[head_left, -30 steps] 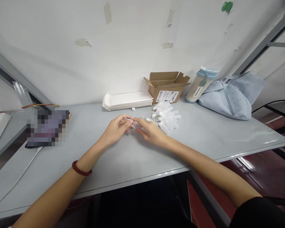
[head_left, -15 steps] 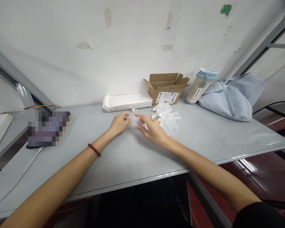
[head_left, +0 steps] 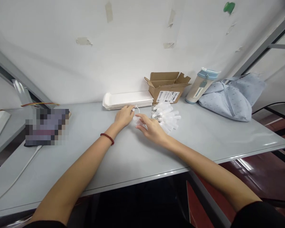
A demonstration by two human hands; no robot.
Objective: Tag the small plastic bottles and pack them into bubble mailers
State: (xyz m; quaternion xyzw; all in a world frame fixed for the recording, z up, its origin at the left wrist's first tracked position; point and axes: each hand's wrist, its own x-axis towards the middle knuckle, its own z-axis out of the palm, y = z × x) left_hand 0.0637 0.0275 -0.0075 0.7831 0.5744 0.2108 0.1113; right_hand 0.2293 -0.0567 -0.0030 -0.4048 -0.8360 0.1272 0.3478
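Work on one item appears to be under way: a single translucent plastic piece (head_left: 135, 120) is in the right hand (head_left: 154, 129), apart from the pile of translucent pieces (head_left: 169, 117) lying just beyond the right knuckles. Whether the pieces in that pile are finished or waiting cannot be determined. A small white disc (head_left: 133, 109) sits at the left fingertips; no join between it and the held piece can be confirmed.

The translucent piece lies between the right thumb and forefinger, which pinch it from either side, its near details blurred. A thin white cord (head_left: 138, 108) arcs above the right forefinger, towards the left fingertips. The left hand (head_left: 124, 116) has its fingers bent and close together over the disc; whether they grip it cannot be told. Directly beyond the left fingers lies a white stack (head_left: 128, 99).
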